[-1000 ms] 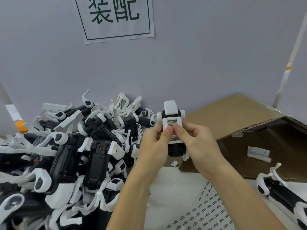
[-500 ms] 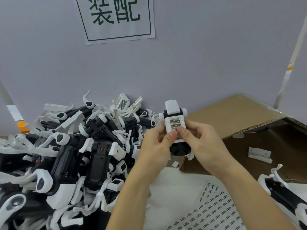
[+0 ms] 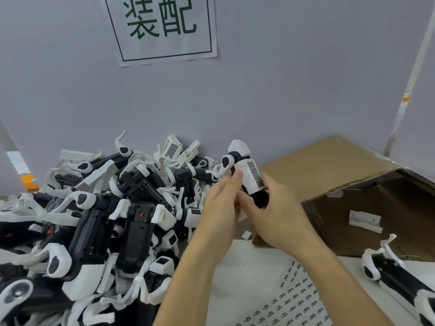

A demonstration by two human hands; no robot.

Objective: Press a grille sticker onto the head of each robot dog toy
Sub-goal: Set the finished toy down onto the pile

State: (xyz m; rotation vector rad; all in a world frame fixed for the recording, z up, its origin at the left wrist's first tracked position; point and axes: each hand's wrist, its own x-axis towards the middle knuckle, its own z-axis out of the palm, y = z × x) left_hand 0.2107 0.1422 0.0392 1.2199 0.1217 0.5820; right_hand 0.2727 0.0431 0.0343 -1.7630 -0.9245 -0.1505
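Above the table, both hands' grip clasps a tilted black-and-white robot dog toy [image 3: 247,175], grille sticker [image 3: 255,173] applied.

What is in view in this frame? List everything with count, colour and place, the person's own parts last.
held robot dog toy: one, black and white, raised at centre before the wall, tilted.
grille sticker: one, dark grid on white, on the held toy's head.
toy pile: many, too tangled to count, black and white, left half of the table.
cardboard box: one, brown, on its side at right, opening towards the camera.
white part: one, inside the box.
sticker sheet: one, white with small dark labels, bottom centre.
separate toy: one, black and white, bottom right.
wall sign: one, white with green characters, top centre.
left hand: grip on the held toy.
right hand: grip on the toy's lower body.
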